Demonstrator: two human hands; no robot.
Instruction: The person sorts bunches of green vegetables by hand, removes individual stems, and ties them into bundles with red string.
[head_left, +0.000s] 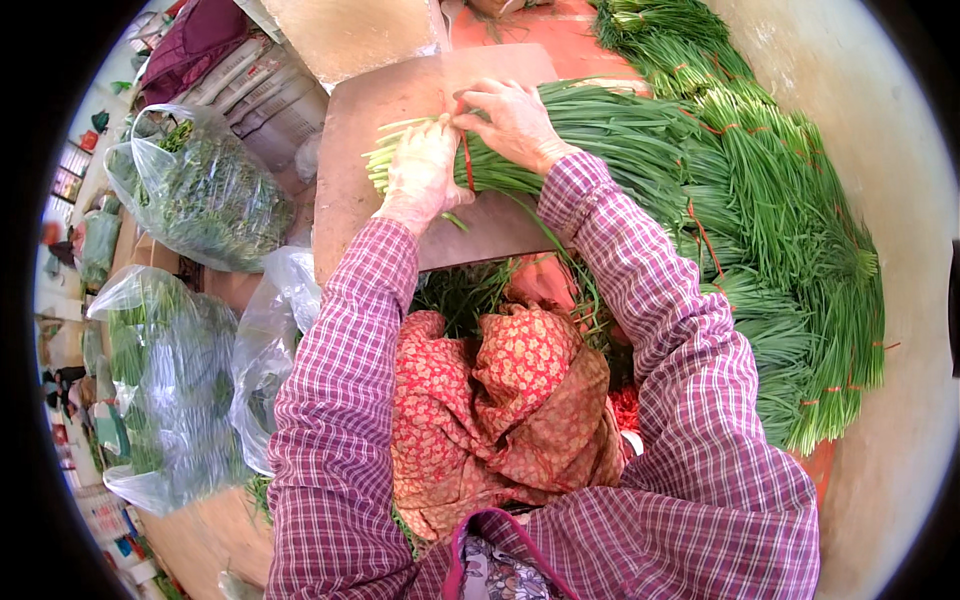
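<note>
The red cloth (510, 400) is in my lap; both my hands, left (422, 170) and right (515, 122), squeeze the chives (600, 130) on the board (370, 130).

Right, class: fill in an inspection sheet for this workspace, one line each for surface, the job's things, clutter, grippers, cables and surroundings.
Surface: a brown board laid over an orange-red base.
Job's things: a bunch of green stalks lying across the board, with a red band around it.
Clutter: tied bundles of green stalks stacked at the right; clear plastic bags of greens at the left; a red patterned cloth on the lap.
Grippers: left hand, in a thin glove, grips the bunch near its pale ends; right hand, bare, rests on the bunch beside it.
Cables: nothing seen.
Surroundings: a pale wall at the right; stalls far left, blurred.
</note>
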